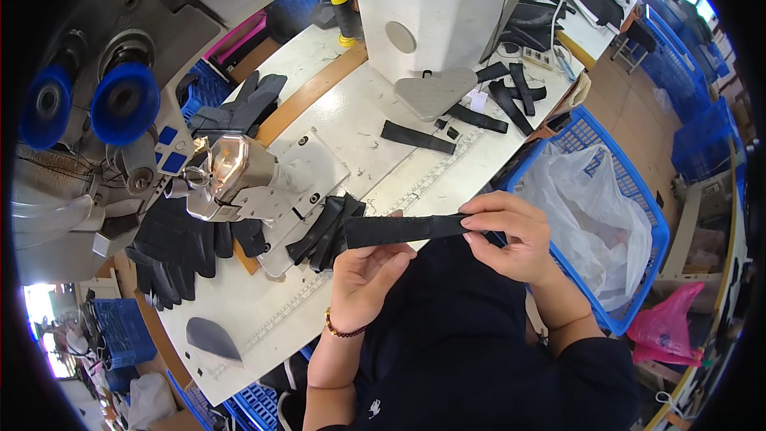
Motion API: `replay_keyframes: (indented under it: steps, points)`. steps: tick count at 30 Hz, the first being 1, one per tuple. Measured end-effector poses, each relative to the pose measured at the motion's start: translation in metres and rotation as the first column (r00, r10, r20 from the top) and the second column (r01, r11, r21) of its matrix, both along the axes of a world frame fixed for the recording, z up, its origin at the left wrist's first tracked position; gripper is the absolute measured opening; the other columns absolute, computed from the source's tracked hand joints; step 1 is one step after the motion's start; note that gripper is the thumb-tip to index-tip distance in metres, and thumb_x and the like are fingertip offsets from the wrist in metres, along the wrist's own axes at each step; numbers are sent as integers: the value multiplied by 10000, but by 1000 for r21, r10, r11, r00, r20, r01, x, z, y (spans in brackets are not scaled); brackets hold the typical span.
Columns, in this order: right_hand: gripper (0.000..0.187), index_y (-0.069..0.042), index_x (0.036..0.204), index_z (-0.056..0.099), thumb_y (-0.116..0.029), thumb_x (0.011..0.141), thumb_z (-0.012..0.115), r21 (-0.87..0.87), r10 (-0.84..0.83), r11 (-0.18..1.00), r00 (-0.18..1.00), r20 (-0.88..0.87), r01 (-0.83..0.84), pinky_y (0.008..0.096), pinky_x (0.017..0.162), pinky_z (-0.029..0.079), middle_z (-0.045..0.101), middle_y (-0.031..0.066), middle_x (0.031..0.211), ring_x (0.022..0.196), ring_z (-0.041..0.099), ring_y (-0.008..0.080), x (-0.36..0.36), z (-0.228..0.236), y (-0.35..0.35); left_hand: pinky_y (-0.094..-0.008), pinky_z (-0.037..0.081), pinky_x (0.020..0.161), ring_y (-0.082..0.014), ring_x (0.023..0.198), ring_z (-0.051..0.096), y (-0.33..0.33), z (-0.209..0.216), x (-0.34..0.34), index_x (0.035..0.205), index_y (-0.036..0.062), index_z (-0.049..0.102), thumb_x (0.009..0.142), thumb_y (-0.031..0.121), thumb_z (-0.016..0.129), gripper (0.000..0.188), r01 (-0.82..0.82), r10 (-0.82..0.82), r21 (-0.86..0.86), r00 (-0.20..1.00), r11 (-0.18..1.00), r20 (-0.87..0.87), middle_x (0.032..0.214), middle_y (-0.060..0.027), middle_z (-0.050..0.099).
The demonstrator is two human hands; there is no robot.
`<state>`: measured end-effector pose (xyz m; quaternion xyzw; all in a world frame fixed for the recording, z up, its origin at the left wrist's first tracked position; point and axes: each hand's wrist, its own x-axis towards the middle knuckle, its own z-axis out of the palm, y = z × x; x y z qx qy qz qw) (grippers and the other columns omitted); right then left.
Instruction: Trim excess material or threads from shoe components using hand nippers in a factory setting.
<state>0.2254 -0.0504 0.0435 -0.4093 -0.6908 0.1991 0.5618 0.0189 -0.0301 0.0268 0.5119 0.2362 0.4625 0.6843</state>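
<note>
Between my hands a black strip [389, 231] of fabric or leather is stretched out roughly level above the near edge of the white table. My left hand [369, 275] supports its wider left end from below, the thumb under the lower edge and the other fingers partly hidden behind it. At the narrower right end, my right hand [509, 238] pinches the strip between thumb and fingertips. A bundle of similar black strips [325, 231] lies just left of my left hand. The sewing machine's metal work head [231, 172] stands farther left.
More black strips [419, 137] are scattered on the white table [279, 315] at the far right. Black gloves or glove-like pieces [175, 247] hang at the left. A blue basket [630, 183] with a white plastic bag stands right of the table. A thread cone [343, 16] is at the back.
</note>
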Motion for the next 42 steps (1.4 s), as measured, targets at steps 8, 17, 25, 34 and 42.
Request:
replay_keyframes:
  steps: [8, 17, 25, 34, 42]
  points:
    - [177, 30, 870, 590, 28, 694, 606, -232, 134, 947, 930, -344, -223, 229, 568, 470, 593, 102, 827, 691, 577, 130, -5, -3, -4, -276, 426, 762, -173, 844, 540, -1, 11, 8, 1171, -39, 401, 758, -1, 555, 443, -98, 99, -60, 995, 993, 7, 1078, -163, 503]
    - [190, 57, 871, 580, -118, 802, 555, -491, 62, 714, 745, -664, -498, 203, 481, 441, 594, 100, 695, 569, 568, 129, -15, 6, 0, -261, 454, 731, -156, 792, 572, -6, 7, 8, 1138, -63, 423, 826, 71, 506, 349, -54, 76, -185, 991, 981, 110, 888, -137, 589]
    - [193, 65, 853, 576, -119, 803, 549, -445, 76, 710, 688, -722, -545, 219, 461, 441, 599, 122, 700, 555, 569, 139, -16, 1, 1, -253, 452, 722, -147, 766, 576, -11, 15, 8, 1109, -84, 441, 831, 84, 503, 331, -88, 105, -202, 991, 975, 78, 834, -125, 600]
    - [192, 65, 845, 577, -119, 806, 539, -454, 55, 693, 668, -742, -561, 222, 458, 440, 596, 121, 690, 548, 565, 139, -16, -4, 3, -276, 460, 763, -171, 848, 572, -15, 13, 6, 1076, -46, 482, 791, -31, 513, 287, -85, 94, -128, 993, 988, 66, 1062, -157, 531]
    - [202, 70, 842, 577, -122, 815, 522, -477, 36, 676, 672, -740, -561, 219, 457, 434, 594, 120, 684, 542, 563, 138, -17, -6, 4, -302, 462, 792, -208, 899, 558, -17, 11, 7, 1046, -34, 494, 763, -108, 500, 292, -84, 88, -65, 995, 994, 50, 1173, -180, 444]
